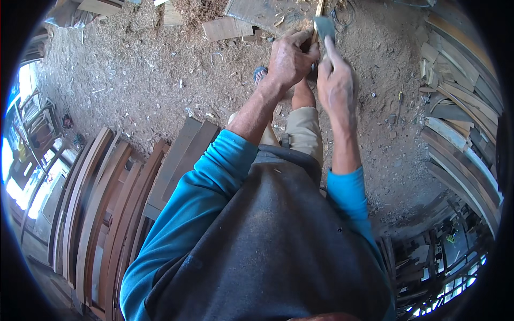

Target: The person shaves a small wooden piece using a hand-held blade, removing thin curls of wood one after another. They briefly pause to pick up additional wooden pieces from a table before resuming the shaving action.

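Observation:
Near the top, my left hand is closed around a narrow strip of pale wood, whose lower end is partly hidden by the fingers. My right hand, slightly blurred, grips a tool with a broad grey blade, its index finger stretched toward the blade. The blade lies against or just beside the strip; I cannot tell which. Its handle is hidden in the fist. Curled wood shavings lie around the strip's lower part.
A wide board and a shorter plank lie on the sawdust-covered ground. Long timber pieces stand stacked at lower left. More lumber is piled along the right. A screwdriver-like tool lies right of my arm.

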Motion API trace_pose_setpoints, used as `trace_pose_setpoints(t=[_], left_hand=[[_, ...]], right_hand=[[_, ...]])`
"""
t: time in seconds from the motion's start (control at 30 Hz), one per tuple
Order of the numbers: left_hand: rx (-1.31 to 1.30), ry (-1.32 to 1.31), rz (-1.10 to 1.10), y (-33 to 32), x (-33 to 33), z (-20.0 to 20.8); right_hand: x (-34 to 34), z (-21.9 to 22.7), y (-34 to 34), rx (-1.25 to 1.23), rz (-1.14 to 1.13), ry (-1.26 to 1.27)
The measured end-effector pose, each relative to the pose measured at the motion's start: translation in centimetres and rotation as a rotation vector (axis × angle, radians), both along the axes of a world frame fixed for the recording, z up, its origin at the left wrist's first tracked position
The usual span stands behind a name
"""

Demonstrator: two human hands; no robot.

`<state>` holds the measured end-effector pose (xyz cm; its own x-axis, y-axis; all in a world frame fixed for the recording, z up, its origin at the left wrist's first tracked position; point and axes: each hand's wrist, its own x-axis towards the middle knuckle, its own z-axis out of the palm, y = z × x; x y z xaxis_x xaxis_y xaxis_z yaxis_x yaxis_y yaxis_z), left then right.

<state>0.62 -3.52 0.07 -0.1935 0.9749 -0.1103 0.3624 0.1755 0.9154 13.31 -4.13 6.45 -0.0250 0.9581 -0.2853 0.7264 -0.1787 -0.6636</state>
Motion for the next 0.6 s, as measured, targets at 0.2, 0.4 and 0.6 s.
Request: trace_pose_setpoints(t=[0.2, 0.4, 0.6], left_hand=[[-0.030, -0.012, 0.017, -0.2, 0.5, 0.1], [-0.009, 0.014, 0.033, -0.4, 0.7, -0.3], [0.090, 0.026, -0.001, -0.4, 0.5, -0.6]], right_hand=[[0.1, -0.5, -0.4, 0.101, 0.070, -0.086], [-0.6, -1.7, 1.8, 0.148, 0.070, -0.141], [-1.6, -1.9, 4.9, 0.177, 0.012, -0.163]])
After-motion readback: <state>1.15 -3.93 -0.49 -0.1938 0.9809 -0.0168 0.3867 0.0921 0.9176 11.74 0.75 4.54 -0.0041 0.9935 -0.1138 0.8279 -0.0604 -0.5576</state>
